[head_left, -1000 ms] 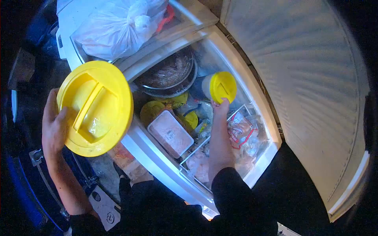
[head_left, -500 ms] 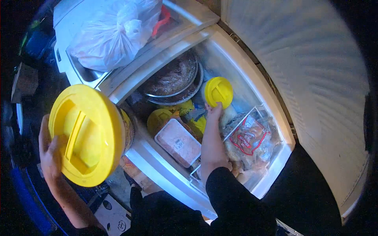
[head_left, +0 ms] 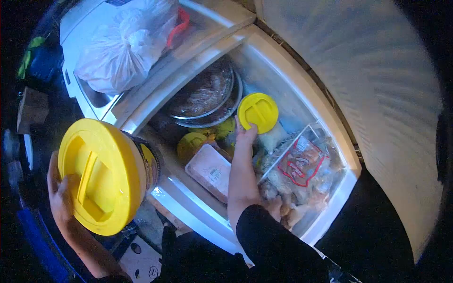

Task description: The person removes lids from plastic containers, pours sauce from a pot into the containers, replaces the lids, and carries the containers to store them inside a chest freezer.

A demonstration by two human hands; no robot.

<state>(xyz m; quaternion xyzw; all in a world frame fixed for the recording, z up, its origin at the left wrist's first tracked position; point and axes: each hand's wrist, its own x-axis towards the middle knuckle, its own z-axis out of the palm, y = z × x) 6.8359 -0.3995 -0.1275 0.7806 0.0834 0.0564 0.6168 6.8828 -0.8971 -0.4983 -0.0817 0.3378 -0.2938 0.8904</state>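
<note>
At the left, my left hand point(head_left: 63, 200) grips a large tub with a yellow screw lid point(head_left: 113, 188), held tilted beside the freezer's edge. My right hand point(head_left: 246, 134) reaches into the open chest freezer point(head_left: 181, 200), its fingers closed on the rim of a smaller yellow-lidded container point(head_left: 259, 111). The body of that container is mostly hidden under its lid. Below and left of my right hand lie a wrapped tray of pale pink meat point(head_left: 207, 170) and another yellow lid point(head_left: 192, 145). Beyond them, a metal bowl under plastic wrap point(head_left: 205, 89) rests on another bowl.
A wire basket point(head_left: 289, 153) at the freezer's right end holds bagged food, including a red-edged bag point(head_left: 302, 165). The raised freezer lid point(head_left: 344, 94) stands along the far side. A tied white plastic bag point(head_left: 125, 52) sits on the surface at upper left.
My right hand and the smaller container have shifted slightly left, and its lid looks larger. My left hand still holds the large tub, which appears a little lower in view.
</note>
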